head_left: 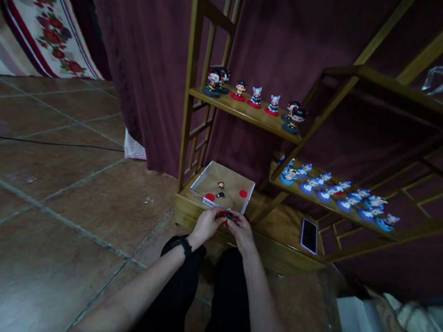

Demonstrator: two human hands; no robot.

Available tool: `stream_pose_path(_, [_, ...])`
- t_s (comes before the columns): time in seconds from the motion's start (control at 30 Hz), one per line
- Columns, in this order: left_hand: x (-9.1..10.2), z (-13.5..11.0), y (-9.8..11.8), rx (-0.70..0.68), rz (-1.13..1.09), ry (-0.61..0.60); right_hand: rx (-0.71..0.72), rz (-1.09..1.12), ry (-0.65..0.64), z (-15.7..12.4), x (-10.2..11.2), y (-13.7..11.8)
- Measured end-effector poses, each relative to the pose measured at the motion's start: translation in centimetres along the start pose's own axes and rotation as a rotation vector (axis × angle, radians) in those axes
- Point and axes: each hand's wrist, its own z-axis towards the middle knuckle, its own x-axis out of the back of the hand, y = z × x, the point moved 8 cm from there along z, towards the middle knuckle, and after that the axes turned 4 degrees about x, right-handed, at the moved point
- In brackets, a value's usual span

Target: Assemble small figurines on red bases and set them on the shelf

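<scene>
Close together at the near edge of the shelf unit, my left hand (208,223) and my right hand (242,231) both pinch a small figurine (229,216), dark on top with some red at its base. Its details are too small to make out. Just beyond my fingers lies a shallow white-rimmed cardboard box (228,176). In it are a small figurine head (220,185), a dark figurine body (221,194), and two red discs, one on the left (210,197) and one on the right (243,193).
Several figurines stand on the upper shelf (250,113), and several blue-white ones on the right shelf (333,205). A phone (309,236) lies on the low board. White boxes (367,329) are at the lower right. A black cable (40,142) crosses the tiled floor.
</scene>
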Motion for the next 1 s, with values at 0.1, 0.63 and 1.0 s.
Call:
stream_pose_path(0.1, [-0.4, 0.7, -0.9, 0.029, -0.093, -0.049, -0.031, -0.006, 0.054, 0.3, 0.5, 0.8])
stream_pose_path(0.63, [-1.1, 1.2, -4.7, 0.263, -0.426, -0.096, -0.076, 0.043, 0.093, 1.1, -0.4, 2.2])
stream_pose_path(1.0, [-0.9, 0.5, -5.7, 0.418, -0.609, -0.072, -0.153, 0.092, 0.042, 0.6, -0.7, 2.3])
